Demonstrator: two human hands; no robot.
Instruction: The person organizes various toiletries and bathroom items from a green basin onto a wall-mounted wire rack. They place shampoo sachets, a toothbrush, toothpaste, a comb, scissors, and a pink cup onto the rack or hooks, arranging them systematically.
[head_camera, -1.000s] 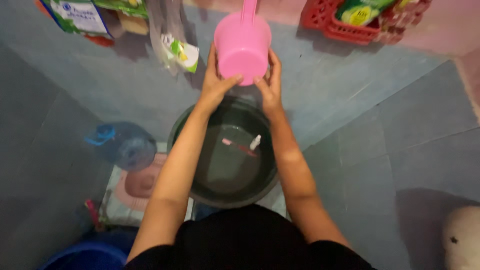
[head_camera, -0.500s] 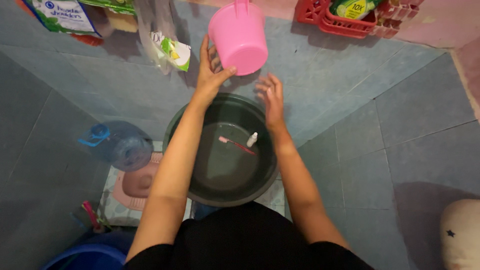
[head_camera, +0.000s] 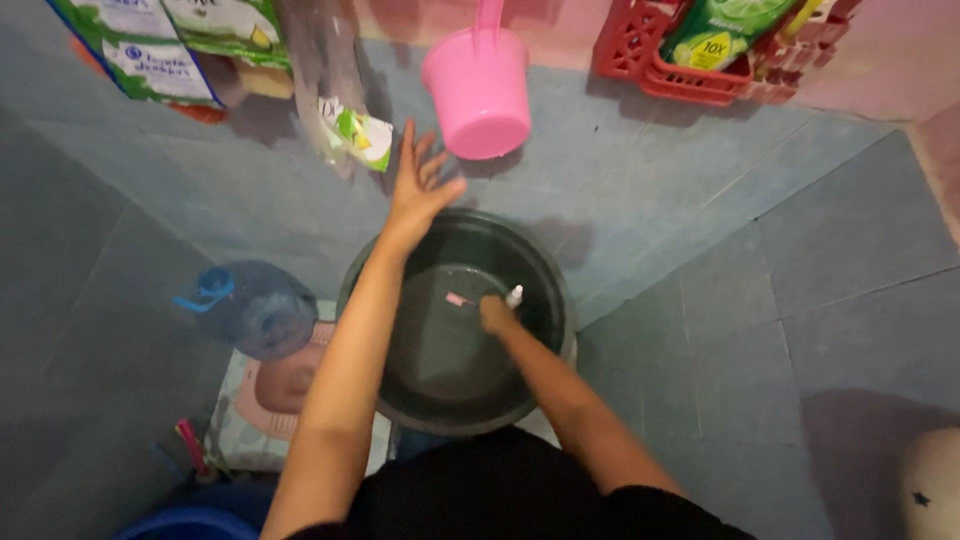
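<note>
Blue-grey tiles cover the floor and the lower wall, with pink wall above. At far left, packets (head_camera: 150, 40) hang on the wall, and below them a clear water jug (head_camera: 250, 308) with a blue cap stands by a pink squat pan (head_camera: 275, 385). A small sachet (head_camera: 355, 130) hangs just left of the left hand (head_camera: 418, 185), which is raised over the far rim of the basin (head_camera: 365, 270) with fingers spread, holding nothing; a pink dipper (head_camera: 478, 90) hangs on the wall just above and right of it, apart from the fingers. The dark basin holds water. Inside it, the right hand (head_camera: 495, 312) is dipped down, fingers curled at a pink toothbrush (head_camera: 458, 299); whether they grip it I cannot tell. A small white bottle (head_camera: 514, 296) floats just beside that hand. A red basket (head_camera: 700, 55) with a green pouch (head_camera: 715, 30) hangs at upper right.
</note>
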